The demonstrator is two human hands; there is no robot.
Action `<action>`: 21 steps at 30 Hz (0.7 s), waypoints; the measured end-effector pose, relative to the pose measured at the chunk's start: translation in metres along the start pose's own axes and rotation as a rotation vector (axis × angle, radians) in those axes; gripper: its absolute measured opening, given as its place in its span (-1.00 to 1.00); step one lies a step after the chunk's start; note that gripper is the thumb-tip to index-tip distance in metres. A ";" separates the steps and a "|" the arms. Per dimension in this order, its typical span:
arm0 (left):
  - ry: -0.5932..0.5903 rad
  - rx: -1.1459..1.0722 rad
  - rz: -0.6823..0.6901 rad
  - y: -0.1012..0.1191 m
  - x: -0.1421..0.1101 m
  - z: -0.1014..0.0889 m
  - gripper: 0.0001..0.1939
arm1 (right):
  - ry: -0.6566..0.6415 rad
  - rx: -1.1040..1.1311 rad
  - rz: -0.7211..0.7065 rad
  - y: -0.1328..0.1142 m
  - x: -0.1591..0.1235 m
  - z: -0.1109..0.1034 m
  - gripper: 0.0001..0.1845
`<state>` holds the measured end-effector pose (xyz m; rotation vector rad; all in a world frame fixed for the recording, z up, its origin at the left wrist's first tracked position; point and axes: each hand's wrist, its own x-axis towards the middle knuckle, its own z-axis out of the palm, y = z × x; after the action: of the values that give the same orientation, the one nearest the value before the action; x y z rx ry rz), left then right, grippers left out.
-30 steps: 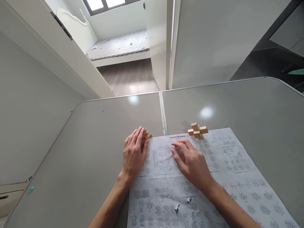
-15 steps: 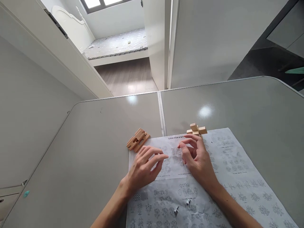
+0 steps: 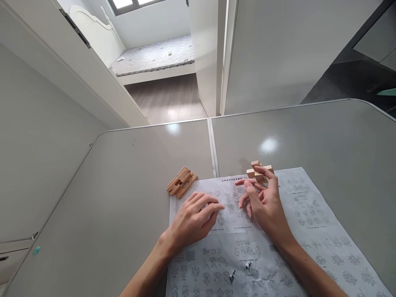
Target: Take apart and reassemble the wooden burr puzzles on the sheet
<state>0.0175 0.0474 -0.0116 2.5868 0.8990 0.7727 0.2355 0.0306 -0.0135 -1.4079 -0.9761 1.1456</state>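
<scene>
A pale wooden burr puzzle [image 3: 259, 175], shaped like a cross of interlocked blocks, stands at the top edge of a printed instruction sheet [image 3: 244, 231]. Just in front of it is my right hand [image 3: 262, 202], fingers apart; the index finger overlaps the puzzle in view, and whether it touches I cannot tell. My left hand [image 3: 194, 216] hovers over or rests on the sheet, palm down, fingers loosely bent and nothing seen in them. Beyond it, at the sheet's upper left corner, lie notched wooden puzzle pieces [image 3: 182, 182] with small dark marks, side by side.
The grey table [image 3: 123, 198] has a seam running away from me. The sheet is creased, with small torn spots near its middle. Past the far edge are a doorway, a white door [image 3: 207, 53] and a bed [image 3: 157, 53].
My right hand has spread its fingers and shifted slightly right, its index finger now over the burr puzzle. My left hand has lowered its fingers a little and moved slightly right.
</scene>
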 end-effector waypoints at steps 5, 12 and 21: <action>0.000 -0.008 -0.008 -0.001 0.000 0.000 -0.78 | 0.019 -0.003 -0.025 0.002 0.001 0.000 -0.48; -0.005 -0.013 -0.013 0.000 0.000 -0.001 -0.79 | 0.011 -0.056 -0.041 0.007 0.000 0.000 -0.61; -0.001 -0.023 -0.040 0.000 0.000 0.000 -0.80 | 0.003 -0.057 -0.046 0.009 -0.002 0.000 -0.76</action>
<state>0.0174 0.0477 -0.0118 2.5413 0.9338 0.7664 0.2354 0.0274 -0.0227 -1.4251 -1.0412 1.0884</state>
